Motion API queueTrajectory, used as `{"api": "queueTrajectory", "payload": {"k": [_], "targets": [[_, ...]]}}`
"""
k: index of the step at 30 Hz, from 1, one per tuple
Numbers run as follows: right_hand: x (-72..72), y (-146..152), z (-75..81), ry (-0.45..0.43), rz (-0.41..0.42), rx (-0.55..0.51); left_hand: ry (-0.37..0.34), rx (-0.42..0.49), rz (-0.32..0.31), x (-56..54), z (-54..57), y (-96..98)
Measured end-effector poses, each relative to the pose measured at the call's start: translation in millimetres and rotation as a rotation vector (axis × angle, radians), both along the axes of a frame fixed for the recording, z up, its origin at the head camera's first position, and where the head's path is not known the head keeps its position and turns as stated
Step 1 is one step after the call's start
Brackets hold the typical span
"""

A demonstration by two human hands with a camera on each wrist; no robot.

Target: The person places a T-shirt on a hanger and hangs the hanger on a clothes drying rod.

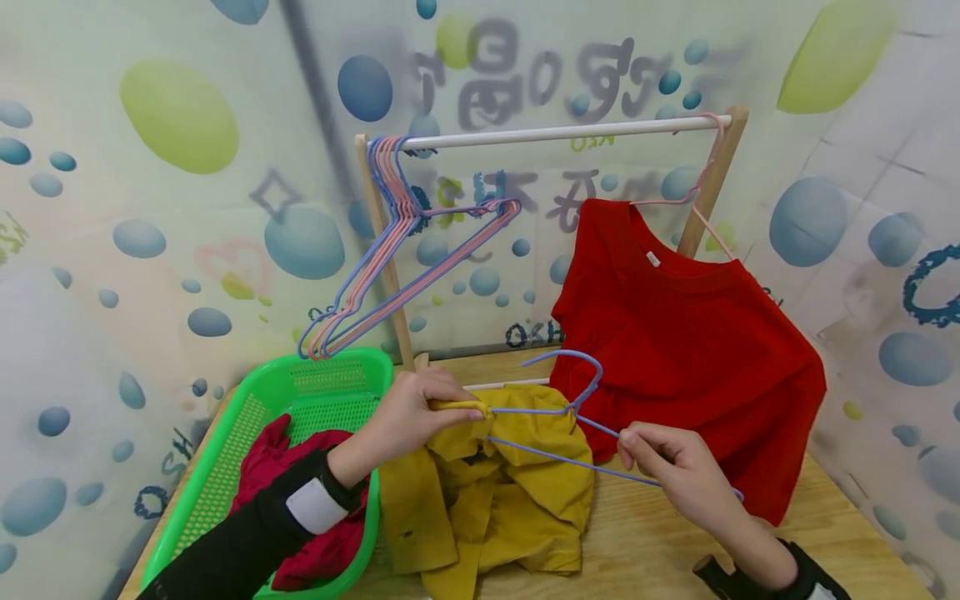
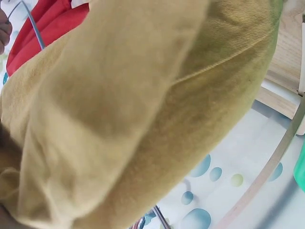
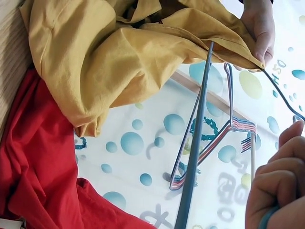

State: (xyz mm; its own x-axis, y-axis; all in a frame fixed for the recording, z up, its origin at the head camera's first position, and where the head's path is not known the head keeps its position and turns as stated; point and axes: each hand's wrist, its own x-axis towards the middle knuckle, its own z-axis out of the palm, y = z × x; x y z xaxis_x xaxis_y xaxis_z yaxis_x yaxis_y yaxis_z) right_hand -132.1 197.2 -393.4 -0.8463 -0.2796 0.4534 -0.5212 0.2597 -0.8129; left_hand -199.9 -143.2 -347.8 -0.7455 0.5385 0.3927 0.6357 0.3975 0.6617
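Note:
A mustard-yellow garment (image 1: 517,500) hangs from my left hand (image 1: 412,408), which pinches its upper edge between thumb and fingers. One end of a blue clothes hanger (image 1: 540,454) lies inside that garment, while its hook stands up over the cloth. My right hand (image 1: 671,467) grips the hanger's sloping arm near the right side. In the left wrist view the yellow cloth (image 2: 119,109) covers most of the picture and hides my left fingers. The right wrist view shows the hanger's bar (image 3: 198,143) entering the garment, with my right hand (image 3: 281,191) curled at the edge.
A wooden rack with a white rail (image 1: 555,133) stands behind. Several blue and pink hangers (image 1: 397,242) hang at its left end, and a red top (image 1: 690,358) on a pink hanger at its right. A green basket (image 1: 198,492) at left holds dark red cloth (image 1: 322,508).

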Motion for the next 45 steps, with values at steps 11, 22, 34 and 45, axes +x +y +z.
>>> {"api": "queueTrajectory", "payload": {"k": [11,22,34,45], "targets": [[-0.6,-5,2.5,-0.030,-0.027,0.024,-0.017,-0.028,0.020,2.2,3.9,5.2],[-0.5,-12,3.2,0.003,-0.092,0.070,-0.048,-0.012,-0.011,-0.6,1.8,9.8],[-1.3,-19,3.2,0.024,-0.123,0.094,-0.029,-0.007,-0.033,-0.8,4.0,16.2],[-3.2,-27,3.9,0.025,-0.103,0.080,0.035,0.008,-0.060,-0.5,5.4,22.1]]}}
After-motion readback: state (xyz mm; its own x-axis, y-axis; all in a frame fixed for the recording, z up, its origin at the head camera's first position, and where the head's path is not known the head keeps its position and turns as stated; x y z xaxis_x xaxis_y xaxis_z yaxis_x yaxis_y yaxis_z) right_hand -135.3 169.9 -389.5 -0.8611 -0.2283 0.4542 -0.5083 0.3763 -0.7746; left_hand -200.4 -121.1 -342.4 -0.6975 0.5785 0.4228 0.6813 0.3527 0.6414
